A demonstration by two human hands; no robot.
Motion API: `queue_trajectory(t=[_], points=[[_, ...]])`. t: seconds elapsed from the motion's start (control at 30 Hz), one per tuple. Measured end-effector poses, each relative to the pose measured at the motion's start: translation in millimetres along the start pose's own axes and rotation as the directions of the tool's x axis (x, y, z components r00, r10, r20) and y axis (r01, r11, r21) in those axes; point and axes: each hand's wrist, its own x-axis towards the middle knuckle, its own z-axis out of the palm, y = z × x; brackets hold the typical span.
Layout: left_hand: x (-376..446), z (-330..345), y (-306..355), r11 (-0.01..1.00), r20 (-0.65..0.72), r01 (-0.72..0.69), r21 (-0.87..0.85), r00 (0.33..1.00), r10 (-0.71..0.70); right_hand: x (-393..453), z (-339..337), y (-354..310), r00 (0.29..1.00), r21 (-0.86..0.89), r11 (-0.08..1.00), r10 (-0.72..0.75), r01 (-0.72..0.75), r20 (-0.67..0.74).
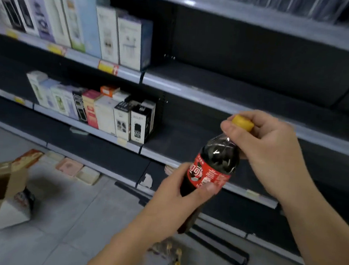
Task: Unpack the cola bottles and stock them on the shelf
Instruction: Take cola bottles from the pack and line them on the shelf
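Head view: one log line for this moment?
cola bottle: held tilted, off shelf | left hand: grips body | right hand: pinches yellow cap

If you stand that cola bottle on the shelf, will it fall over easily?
Probably a bit tippy: the cola bottle is tall and narrow. It looks full of dark liquid, so likely heavy for its size and steadier once upright. The left hand grips its body and the right hand its yellow cap; smooth plastic may be slippery.

cola bottle (212, 166) | dark cola, red label, yellow cap | tilted, cap up-right | held in midair before dark shelf (189, 146) | blurred pack of bottles (163, 259) on floor below
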Motion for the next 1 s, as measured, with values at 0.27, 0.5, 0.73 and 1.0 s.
queue_trajectory(t=[0.27, 0.5, 0.73, 1.0], points=[[6, 24, 143, 0.984, 0.084, -0.144, 0.102, 0.987, 0.136, 22, -87, -111, 0.979, 0.002, 0.981, -0.195, 0.196, -0.053], [20, 65, 202, 0.945, -0.079, -0.265, 0.192, 0.955, 0.284, 38, -137, -149, 0.975, 0.027, 0.978, -0.203, 0.206, -0.092], [75, 115, 230, 0.859, -0.327, -0.313, 0.405, 0.828, 0.455, 33, -163, -119, 0.983, -0.224, 0.969, -0.136, 0.105, -0.127], [156, 193, 256, 0.854, -0.341, -0.351, 0.384, 0.806, 0.485, 78, -242, -74, 0.971, -0.208, 0.974, -0.130, 0.088, -0.199]])
